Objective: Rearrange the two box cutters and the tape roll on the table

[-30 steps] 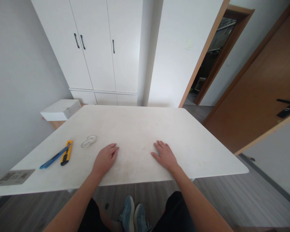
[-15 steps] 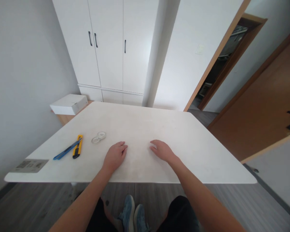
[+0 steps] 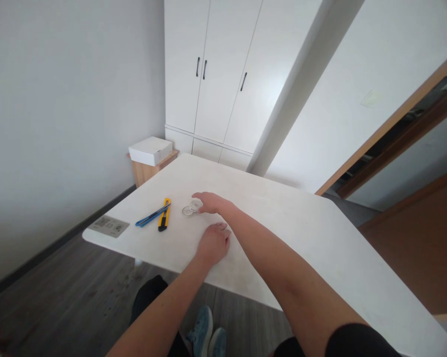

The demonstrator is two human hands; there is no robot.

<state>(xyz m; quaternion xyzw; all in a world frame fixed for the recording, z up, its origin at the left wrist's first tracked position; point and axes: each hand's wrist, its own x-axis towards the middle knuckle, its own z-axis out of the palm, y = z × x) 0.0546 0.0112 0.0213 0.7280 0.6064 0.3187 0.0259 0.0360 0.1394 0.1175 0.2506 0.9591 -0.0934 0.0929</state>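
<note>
Tape rolls (image 3: 191, 208) overlapping just left of and below the frame's centre, between the right hand's parted fingers.
Thumb and fingers of the right hand (image 3: 212, 202) stand apart around the upper-right ring; whether they pinch it I cannot tell. The left hand (image 3: 215, 243) rests on the worktop (image 3: 208, 173) below, fingers loosely bent, nothing seen in it. One ring lies partly over the other, so a grip on just one could drag or drop its partner; being thin and flat, they might also slide under a fingertip. A careless sweep toward the left of the frame might knock the yellow cutter (image 3: 164, 215) and the blue cutter (image 3: 151, 216) crossing it, and I cannot make out whether either blade is out.
</note>
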